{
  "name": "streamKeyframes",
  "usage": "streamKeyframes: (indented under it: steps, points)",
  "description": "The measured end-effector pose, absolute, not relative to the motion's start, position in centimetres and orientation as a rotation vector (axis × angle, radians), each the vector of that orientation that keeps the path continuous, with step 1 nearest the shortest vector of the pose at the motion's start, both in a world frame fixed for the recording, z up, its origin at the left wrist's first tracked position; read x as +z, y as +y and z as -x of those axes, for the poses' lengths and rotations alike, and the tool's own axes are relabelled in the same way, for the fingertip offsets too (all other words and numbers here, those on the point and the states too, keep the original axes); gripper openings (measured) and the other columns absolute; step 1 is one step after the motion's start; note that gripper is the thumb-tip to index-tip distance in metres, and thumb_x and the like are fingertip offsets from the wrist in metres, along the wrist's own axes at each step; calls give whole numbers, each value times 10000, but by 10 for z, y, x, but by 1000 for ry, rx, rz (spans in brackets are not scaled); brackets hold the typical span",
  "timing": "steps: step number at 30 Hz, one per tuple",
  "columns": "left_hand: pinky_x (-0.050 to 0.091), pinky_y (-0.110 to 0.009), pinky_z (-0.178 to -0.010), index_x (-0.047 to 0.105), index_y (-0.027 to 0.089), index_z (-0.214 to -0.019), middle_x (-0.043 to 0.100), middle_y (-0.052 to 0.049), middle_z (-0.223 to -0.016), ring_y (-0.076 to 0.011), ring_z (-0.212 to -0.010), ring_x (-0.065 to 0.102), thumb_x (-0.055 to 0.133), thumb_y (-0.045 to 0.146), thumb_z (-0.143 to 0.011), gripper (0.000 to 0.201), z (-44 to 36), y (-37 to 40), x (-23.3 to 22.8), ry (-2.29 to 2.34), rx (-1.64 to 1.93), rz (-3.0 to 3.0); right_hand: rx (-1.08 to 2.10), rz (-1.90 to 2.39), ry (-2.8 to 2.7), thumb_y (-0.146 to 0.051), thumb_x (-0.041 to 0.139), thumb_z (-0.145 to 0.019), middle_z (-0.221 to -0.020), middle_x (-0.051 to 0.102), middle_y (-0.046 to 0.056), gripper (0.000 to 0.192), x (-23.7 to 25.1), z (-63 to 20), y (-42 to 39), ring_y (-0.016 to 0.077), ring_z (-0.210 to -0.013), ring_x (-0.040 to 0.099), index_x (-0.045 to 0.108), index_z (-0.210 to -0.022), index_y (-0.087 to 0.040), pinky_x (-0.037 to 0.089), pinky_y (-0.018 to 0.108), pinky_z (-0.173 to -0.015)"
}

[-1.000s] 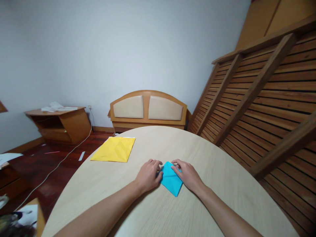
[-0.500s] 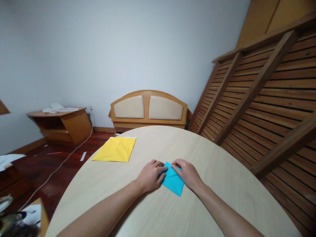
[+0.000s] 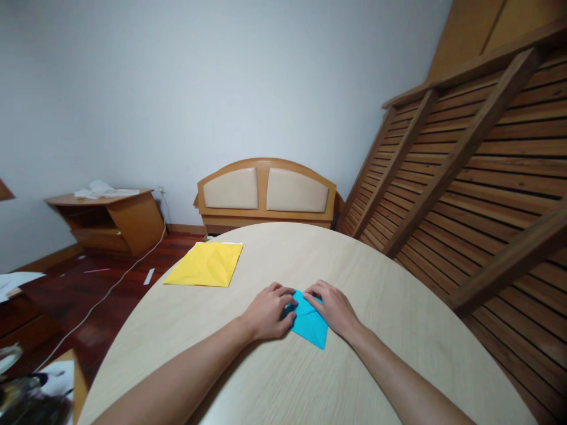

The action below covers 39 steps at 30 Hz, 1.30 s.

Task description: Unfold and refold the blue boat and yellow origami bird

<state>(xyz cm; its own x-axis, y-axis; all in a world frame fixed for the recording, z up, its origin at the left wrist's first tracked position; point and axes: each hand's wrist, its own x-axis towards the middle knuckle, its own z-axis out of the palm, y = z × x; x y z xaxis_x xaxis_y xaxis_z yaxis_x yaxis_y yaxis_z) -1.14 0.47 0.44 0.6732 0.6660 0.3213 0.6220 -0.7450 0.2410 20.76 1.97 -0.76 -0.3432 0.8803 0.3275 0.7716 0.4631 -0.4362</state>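
Note:
A small sheet of blue folding paper (image 3: 311, 328), folded with creases across it, lies on the round table (image 3: 283, 383) with one pointed corner toward me. At its left edge, my left hand (image 3: 270, 313) holds it with curved fingers, fingertips on the paper. My right hand (image 3: 333, 308) has its thumb and fingers closed on the upper right edge of the paper. Part of the paper is covered by the fingers of both hands.
Yellow paper (image 3: 206, 265) with a white edge beneath it lies at the table's far left. Beyond the table stand a padded headboard (image 3: 266, 188) and a wooden cabinet (image 3: 133, 221). A slatted wooden frame (image 3: 460, 171) leans on the right; a white cable (image 3: 119, 283) crosses the floor.
The fingers of my left hand have drawn back slightly toward the paper's left edge. My right fingertips have shifted a little left along the top. The view has tilted slightly.

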Motion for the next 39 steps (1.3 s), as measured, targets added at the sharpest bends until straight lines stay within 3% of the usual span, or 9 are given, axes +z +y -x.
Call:
streamKeyframes:
  steps: [6, 11, 15, 17, 20, 23, 26, 31, 39]
  points:
    - [448, -483, -994, 587, 245, -1297, 479, -99, -1473, -307, -1186, 536, 511, 345, -912, 405, 12, 4, 3, 1071, 525, -2857, 269, 1386, -2209, -380, 499, -985, -943, 676, 37, 277, -9, -208, 21, 187, -904, 650, 733, -943, -238, 463, 284, -797]
    - [452, -477, -1004, 574, 239, -1308, 542, -73, -1421, -292, -1176, 536, 474, 325, -934, 397, 11, 4, 4, 1033, 466, -2861, 262, 1370, -2235, -360, 465, -1002, -961, 682, 53, 306, -6, -210, 19, 191, -921, 644, 738, -984, -224, 478, 299, -837]
    - [442, -484, -1026, 576, 217, -1311, 533, -86, -1430, -299, -1209, 518, 477, 326, -934, 405, 11, 3, 3, 1066, 472, -2850, 118, 1300, -2424, -343, 460, -999, -1205, 662, 86, 327, 4, -213, -3, 252, -1143, 571, 677, -1227, -255, 440, 405, -982]
    - [441, -482, -1031, 582, 216, -1309, 534, -85, -1430, -302, -1221, 510, 480, 324, -933, 404, 11, 3, 2, 1090, 478, -2839, 114, 1276, -2547, -402, 470, -991, -1416, 557, 80, 405, 8, -212, -18, 294, -1324, 451, 589, -1357, -273, 330, 488, -1113]
    - [436, -482, -1044, 590, 221, -1307, 538, -87, -1423, -300, -1231, 506, 487, 317, -929, 404, 12, 4, 0, 1133, 494, -2817, 279, 1362, -2657, -559, 383, -988, -1570, 365, 104, 625, 11, -208, -34, 319, -1471, 248, 394, -1505, -208, 161, 550, -1199]
    - [433, -477, -1051, 601, 223, -1298, 543, -85, -1415, -299, -1240, 499, 488, 310, -927, 397, 13, 5, -1, 1184, 499, -2795, 443, 1465, -2665, -676, 314, -955, -1622, 187, 120, 782, 12, -203, -39, 316, -1504, 125, 258, -1553, -176, 98, 548, -1215]
    - [421, -470, -1067, 596, 224, -1307, 537, -81, -1420, -297, -1257, 486, 491, 317, -929, 403, 14, 6, -2, 1199, 493, -2784, 563, 1545, -2653, -728, 275, -930, -1633, 112, 102, 834, 15, -203, -36, 313, -1508, 52, 200, -1564, -190, 87, 543, -1216]
    - [409, -489, -1069, 586, 214, -1313, 527, -102, -1425, -298, -1251, 491, 491, 352, -941, 408, 13, 6, -5, 1190, 499, -2784, 556, 1649, -2638, -714, 275, -934, -1632, 128, 78, 819, 20, -208, -32, 300, -1510, 50, 207, -1563, -193, 95, 523, -1216]
    - [382, -479, -1085, 564, 228, -1345, 533, -105, -1400, -284, -1253, 483, 461, 361, -973, 408, 17, 8, -3, 1107, 501, -2797, 446, 1746, -2508, -684, 384, -921, -1614, 212, 103, 786, 11, -218, -25, 343, -1491, 162, 295, -1544, -213, 161, 581, -1187]
